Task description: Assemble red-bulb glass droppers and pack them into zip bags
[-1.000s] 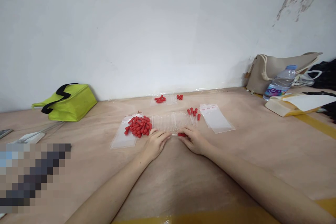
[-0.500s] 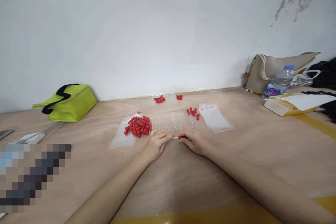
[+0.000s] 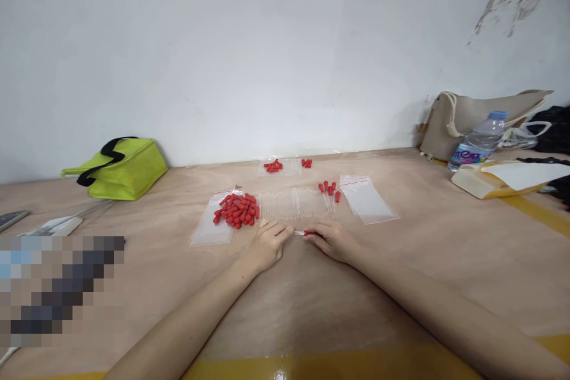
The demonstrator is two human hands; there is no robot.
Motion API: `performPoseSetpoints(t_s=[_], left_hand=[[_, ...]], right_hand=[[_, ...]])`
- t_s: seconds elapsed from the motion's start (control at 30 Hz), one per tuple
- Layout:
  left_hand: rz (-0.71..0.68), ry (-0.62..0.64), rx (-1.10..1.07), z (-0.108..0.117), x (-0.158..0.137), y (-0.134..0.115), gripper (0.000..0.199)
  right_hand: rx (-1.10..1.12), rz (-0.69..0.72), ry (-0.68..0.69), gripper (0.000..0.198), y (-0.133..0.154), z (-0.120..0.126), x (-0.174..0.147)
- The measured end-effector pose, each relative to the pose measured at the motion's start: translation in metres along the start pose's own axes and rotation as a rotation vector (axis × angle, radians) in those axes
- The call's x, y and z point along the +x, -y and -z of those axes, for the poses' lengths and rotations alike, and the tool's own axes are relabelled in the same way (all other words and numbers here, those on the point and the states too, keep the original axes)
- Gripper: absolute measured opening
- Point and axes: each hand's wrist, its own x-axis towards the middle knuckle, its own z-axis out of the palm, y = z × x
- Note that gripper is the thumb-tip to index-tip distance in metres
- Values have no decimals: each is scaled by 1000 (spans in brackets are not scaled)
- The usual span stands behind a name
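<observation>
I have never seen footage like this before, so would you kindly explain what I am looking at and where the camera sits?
There is no machine here: a person works with two bare hands, and the camera is worn on their head, looking forward and down, so both forearms reach in from the bottom edge. The left hand and right hand meet over a thin clear tube with a red cap, pinched between them on the brown table. Just beyond lie a pile of red caps on a clear bag, a row of clear tubes and empty clear bags. A green bag sits far left, a water bottle far right.
</observation>
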Motion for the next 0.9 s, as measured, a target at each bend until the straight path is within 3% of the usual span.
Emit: performPoseSetpoints(t_s=[0.9], left_hand=[[-35, 30, -3, -7, 3, -4, 30]], right_hand=[[-246, 103, 147, 18, 8, 6, 7]])
